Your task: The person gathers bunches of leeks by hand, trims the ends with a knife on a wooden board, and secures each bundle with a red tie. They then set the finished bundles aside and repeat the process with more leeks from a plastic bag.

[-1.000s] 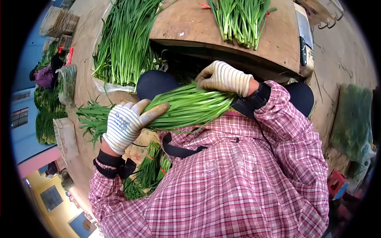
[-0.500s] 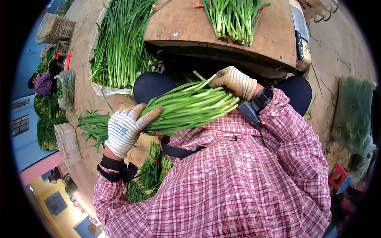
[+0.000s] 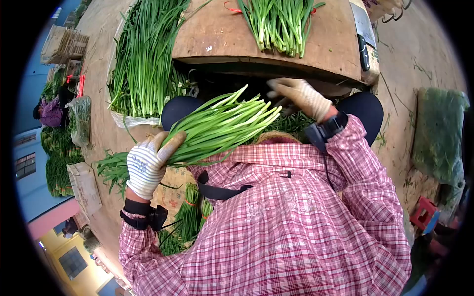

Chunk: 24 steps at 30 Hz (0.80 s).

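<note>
My left hand (image 3: 148,163), in a striped work glove, is wrapped round a bunch of green leafy stalks (image 3: 217,128). The pale stem ends point up and right; the leaf tips trail out left of the glove. Just past the stem ends, my right hand (image 3: 298,97) is off the bunch, gloved and slightly blurred, with its fingers apart and nothing visible in them. Another batch of stalks (image 3: 281,29) lies on the wooden board (image 3: 212,42) in front, beside a red tie.
A large pile of stalks (image 3: 148,64) lies on plastic sheeting at the left. A cleaver (image 3: 364,49) rests on the board's right end. Tied bundles (image 3: 187,212) are by my left elbow. Far left, a person (image 3: 51,112) sits near crates (image 3: 64,45). A wrapped green bundle (image 3: 437,135) is at right.
My right hand has come off the stem ends, and its fingers have spread. The bunch in my left hand has tilted, its stem ends shifting up and left.
</note>
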Tool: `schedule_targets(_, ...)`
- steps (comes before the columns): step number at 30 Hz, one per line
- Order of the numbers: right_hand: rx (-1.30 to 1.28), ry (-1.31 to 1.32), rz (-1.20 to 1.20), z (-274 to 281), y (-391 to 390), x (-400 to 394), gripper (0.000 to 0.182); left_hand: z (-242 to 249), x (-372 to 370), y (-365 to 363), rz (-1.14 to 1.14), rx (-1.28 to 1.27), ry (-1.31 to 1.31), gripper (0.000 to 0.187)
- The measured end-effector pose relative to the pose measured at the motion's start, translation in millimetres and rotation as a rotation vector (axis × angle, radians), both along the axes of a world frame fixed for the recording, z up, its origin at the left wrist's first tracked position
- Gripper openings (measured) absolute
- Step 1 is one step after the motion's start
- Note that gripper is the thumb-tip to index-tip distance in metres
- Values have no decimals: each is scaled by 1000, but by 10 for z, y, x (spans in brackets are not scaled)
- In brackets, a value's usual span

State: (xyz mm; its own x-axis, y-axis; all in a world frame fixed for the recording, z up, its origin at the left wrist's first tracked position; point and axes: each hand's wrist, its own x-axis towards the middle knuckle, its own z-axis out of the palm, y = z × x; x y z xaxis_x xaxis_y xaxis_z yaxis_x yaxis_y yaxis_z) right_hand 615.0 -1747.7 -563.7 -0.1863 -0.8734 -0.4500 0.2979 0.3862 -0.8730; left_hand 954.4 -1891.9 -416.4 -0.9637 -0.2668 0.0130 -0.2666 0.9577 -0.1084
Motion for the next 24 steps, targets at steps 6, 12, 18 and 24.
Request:
schedule_targets(6,-42,-21,-127,5,-8,-256,21,-113,236,-32,442,750,86,69)
schedule_targets(12,-126,1261,41,-53,244,-318,20,-56,118,-5,826,1333,27,45)
schedule_targets(18,-154,268,-152,672,14,332,21,-122,49,112,936,1622,140,49)
schedule_targets(24,-114,124,-181,422,-268,602,27,-142,-25,190,943,1612,139,53)
